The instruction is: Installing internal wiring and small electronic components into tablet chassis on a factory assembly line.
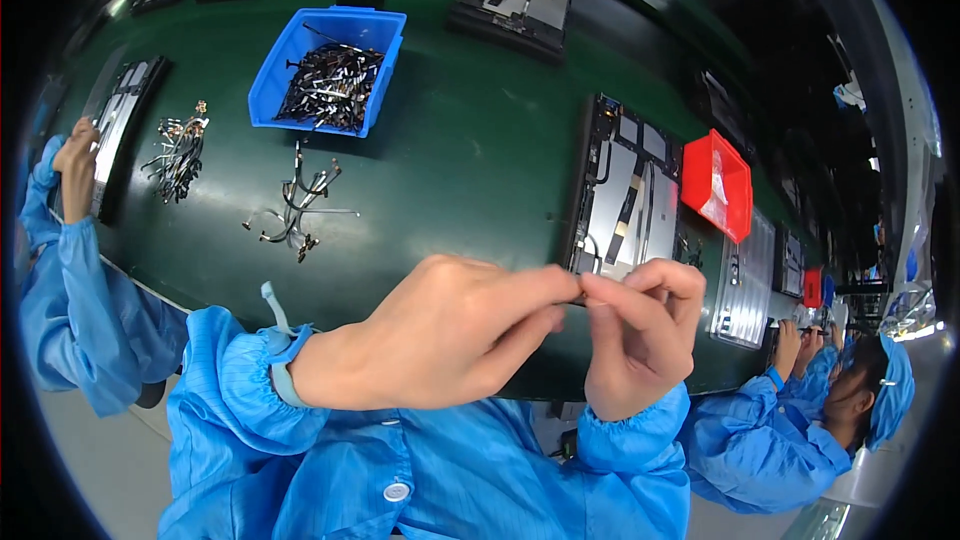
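Note:
Just in front of the near edge of an opened flat electronic device [655,205], my two hands meet fingertip to fingertip. My left hand [430,330] is closed, thumb and forefinger pinched at the meeting point. My right hand [640,335] pinches against it with its other fingers curled. Whatever lies between the fingertips is too small or hidden to make out. The device shows silver battery panels, a black ribbon strip and a thin black cable along its left side. A loose bunch of short black cables [293,205] with metallic ends lies on the green table to the left.
A blue bin [262,90] full of similar cables stands beyond the bunch, with another cable pile [180,155] farther left. A red bin [738,185] and a clear tray [745,285] sit right of the device. More stacked devices [520,0] stand behind. Co-workers in blue sit on both sides.

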Demonstrator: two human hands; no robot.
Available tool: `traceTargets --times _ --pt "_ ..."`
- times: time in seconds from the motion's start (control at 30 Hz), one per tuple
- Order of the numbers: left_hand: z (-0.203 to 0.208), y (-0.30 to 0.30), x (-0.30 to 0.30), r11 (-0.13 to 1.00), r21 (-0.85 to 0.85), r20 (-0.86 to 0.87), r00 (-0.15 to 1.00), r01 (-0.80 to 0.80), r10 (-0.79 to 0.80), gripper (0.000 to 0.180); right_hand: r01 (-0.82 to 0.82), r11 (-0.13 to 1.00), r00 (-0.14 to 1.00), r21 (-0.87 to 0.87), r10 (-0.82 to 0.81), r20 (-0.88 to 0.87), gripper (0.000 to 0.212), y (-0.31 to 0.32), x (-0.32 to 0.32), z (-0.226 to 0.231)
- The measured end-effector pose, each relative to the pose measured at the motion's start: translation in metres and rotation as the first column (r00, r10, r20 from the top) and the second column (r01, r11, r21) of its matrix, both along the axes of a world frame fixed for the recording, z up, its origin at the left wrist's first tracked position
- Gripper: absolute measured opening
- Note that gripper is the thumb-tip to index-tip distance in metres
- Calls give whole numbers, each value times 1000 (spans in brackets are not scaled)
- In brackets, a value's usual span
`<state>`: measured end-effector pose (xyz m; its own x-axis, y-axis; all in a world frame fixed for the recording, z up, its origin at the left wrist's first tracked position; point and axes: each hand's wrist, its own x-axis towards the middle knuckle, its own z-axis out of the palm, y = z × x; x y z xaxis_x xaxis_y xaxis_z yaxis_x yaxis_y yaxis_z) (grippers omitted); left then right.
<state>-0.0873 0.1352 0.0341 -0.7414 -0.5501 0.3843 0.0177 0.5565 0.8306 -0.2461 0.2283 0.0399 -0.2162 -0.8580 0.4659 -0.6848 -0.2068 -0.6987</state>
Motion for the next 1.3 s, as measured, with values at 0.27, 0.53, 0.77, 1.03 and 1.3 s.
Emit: traceTargets --times 0.27,0.53,0.77,1.03,1.3 --pt "-4 3 -11 957 286 36 998 39 -51 26 -16 985 972 -171 -25 -235 30 -9 -15 -6" --pt "-15 -3 -18 997 -35 62 996 68 -66 25 -139 988 957 69 116 264 15 -11 -31 -7" --pt "-13 -23 -27 883 466 206 963 57 -172 26 513 856 854 -63 -517 -65 16 -27 -226 -1" --pt "-35 -35 -36 784 621 197 968 -3 -152 20 781 621 550 70 -630 -549 26 -41 -320 -30" --pt "-20 -30 -79 836 540 176 959 96 -224 25 -156 982 889 105 186 -420 36 -38 -126 -6"
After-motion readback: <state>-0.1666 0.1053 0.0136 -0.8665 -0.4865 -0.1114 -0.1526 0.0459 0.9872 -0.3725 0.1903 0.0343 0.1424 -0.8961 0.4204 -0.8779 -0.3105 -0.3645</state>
